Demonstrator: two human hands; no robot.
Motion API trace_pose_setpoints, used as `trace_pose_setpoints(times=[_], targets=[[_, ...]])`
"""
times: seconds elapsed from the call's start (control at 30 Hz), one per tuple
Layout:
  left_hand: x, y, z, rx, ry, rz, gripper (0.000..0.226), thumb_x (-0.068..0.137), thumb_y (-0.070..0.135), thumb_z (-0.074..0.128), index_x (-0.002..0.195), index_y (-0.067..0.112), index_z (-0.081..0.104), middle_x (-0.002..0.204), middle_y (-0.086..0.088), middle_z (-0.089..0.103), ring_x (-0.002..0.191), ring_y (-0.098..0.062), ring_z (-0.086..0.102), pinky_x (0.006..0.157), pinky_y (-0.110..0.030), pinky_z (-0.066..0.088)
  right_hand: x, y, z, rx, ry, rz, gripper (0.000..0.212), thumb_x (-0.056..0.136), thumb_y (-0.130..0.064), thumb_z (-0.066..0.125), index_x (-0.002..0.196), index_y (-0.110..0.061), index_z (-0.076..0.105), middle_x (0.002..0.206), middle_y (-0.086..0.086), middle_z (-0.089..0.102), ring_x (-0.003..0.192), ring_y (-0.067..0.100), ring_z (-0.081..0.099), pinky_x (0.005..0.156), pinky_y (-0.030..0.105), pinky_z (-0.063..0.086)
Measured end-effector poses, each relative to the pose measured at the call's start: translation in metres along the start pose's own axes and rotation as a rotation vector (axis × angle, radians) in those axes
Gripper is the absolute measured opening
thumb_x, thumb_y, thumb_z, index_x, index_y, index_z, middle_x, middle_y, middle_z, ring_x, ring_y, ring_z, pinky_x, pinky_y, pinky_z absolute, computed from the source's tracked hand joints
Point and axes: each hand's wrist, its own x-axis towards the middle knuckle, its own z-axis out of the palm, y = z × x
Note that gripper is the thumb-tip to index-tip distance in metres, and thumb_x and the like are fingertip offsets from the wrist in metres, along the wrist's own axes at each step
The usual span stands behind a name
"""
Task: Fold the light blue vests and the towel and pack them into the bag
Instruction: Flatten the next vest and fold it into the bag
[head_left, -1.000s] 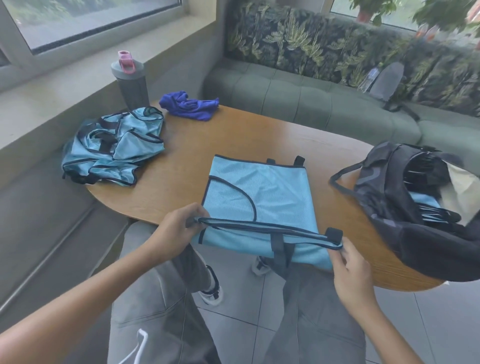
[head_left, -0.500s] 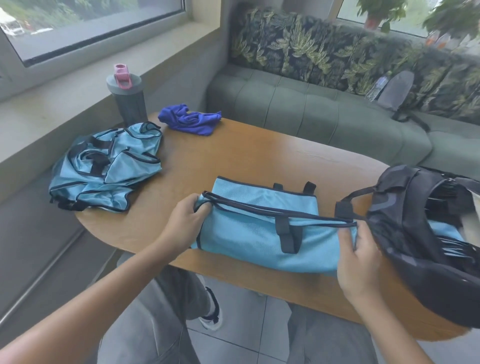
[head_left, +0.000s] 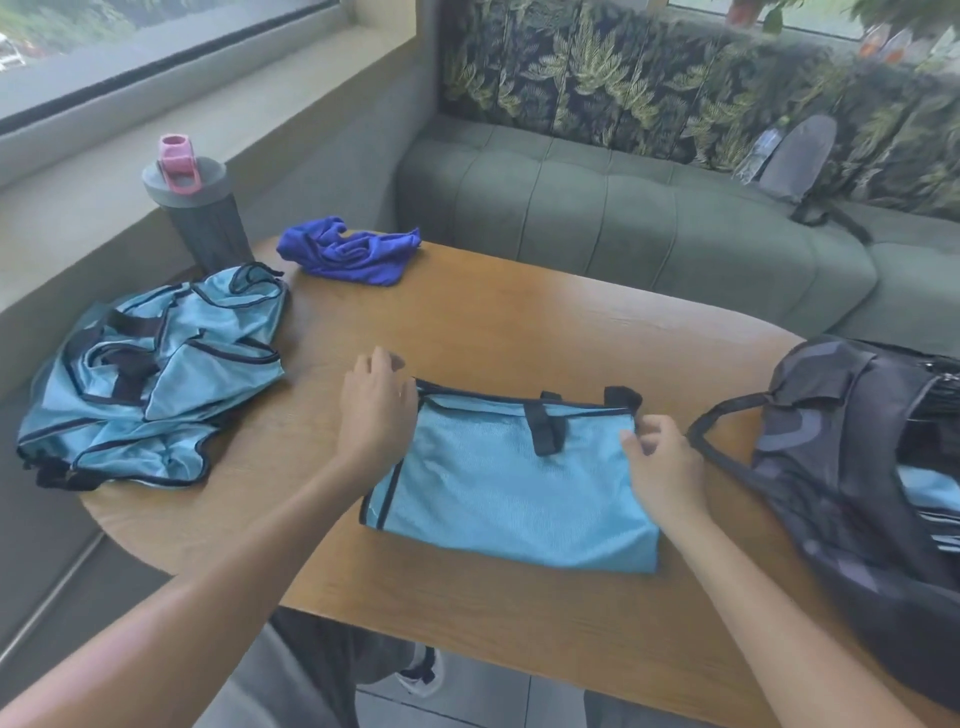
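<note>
Currently, the folded light blue vest (head_left: 511, 486) lies flat at centre frame on the desk (head_left: 519, 332); half a second earlier both hands held its near edge raised, mid-fold. The left hand (head_left: 375, 410) now rests spread and relaxed on the vest's upper-left corner. The right hand (head_left: 662, 460) hovers at the upper-right edge, fingers loosely curled; whether it pinches the fabric cannot be told. This fold appears complete. Remaining work: the crumpled vests (head_left: 156, 374) at left, the blue towel (head_left: 348, 254) at upper centre-left, then packing into the open dark bag (head_left: 852, 467) at right.
</note>
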Motion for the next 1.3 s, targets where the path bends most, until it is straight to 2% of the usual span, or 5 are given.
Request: trace_pose_setpoints(times=[0.17, 0.3, 0.83, 1.07, 1.3], targets=[[-0.047, -0.008, 0.019, 0.067, -0.077, 0.426, 0.012, 0.099, 0.009, 0.061, 0.109, 0.008, 0.067, 0.111, -0.002, 0.063, 0.109, -0.021, 0.054, 0.093, -0.031, 0.044, -0.040, 0.010, 0.010, -0.190, 0.121, -0.342, 0.022, 0.098, -0.017, 0.060, 0.119, -0.012, 0.064, 0.113, 0.001, 0.064, 0.111, 0.025, 0.053, 0.089, 0.028, 0.035], [-0.054, -0.020, 0.042, 0.257, -0.228, 0.598, 0.023, 0.099, 0.018, 0.059, 0.121, 0.012, 0.063, 0.124, -0.002, 0.060, 0.119, -0.025, 0.053, 0.101, -0.042, 0.047, -0.064, -0.008, 0.018, -0.191, -0.198, -0.508, 0.023, 0.103, -0.022, 0.054, 0.122, -0.018, 0.066, 0.117, -0.010, 0.062, 0.116, 0.006, 0.052, 0.096, 0.022, 0.039], [-0.032, -0.030, 0.036, 0.543, -0.345, 0.540, 0.073, 0.097, 0.076, 0.008, 0.161, 0.044, -0.002, 0.169, -0.003, -0.020, 0.156, -0.024, -0.019, 0.128, -0.042, 0.000, -0.001, 0.005, 0.027, -0.599, -0.332, -0.526, 0.067, 0.100, -0.068, 0.008, 0.159, -0.042, -0.009, 0.166, -0.011, -0.023, 0.150, 0.005, -0.027, 0.115, 0.029, -0.023], [-0.016, -0.026, 0.029, 0.693, -0.272, 0.508, 0.081, 0.093, 0.075, 0.002, 0.163, 0.036, 0.013, 0.172, -0.007, -0.001, 0.158, -0.028, -0.003, 0.127, -0.046, 0.003, -0.016, 0.003, 0.029, -0.806, -0.261, -0.434, 0.082, 0.091, -0.070, -0.012, 0.162, -0.032, -0.001, 0.169, 0.012, 0.008, 0.155, 0.029, 0.009, 0.125, 0.044, 0.009], [-0.056, -0.020, 0.023, 0.578, -0.187, 0.522, 0.065, 0.097, 0.056, 0.035, 0.147, 0.019, 0.052, 0.161, -0.013, 0.038, 0.150, -0.035, 0.031, 0.119, -0.049, 0.031, -0.054, 0.009, 0.006, -0.902, -0.119, -0.404, 0.077, 0.098, -0.059, 0.008, 0.148, -0.017, 0.047, 0.132, 0.011, 0.057, 0.109, 0.032, 0.056, 0.091, 0.044, 0.045]])
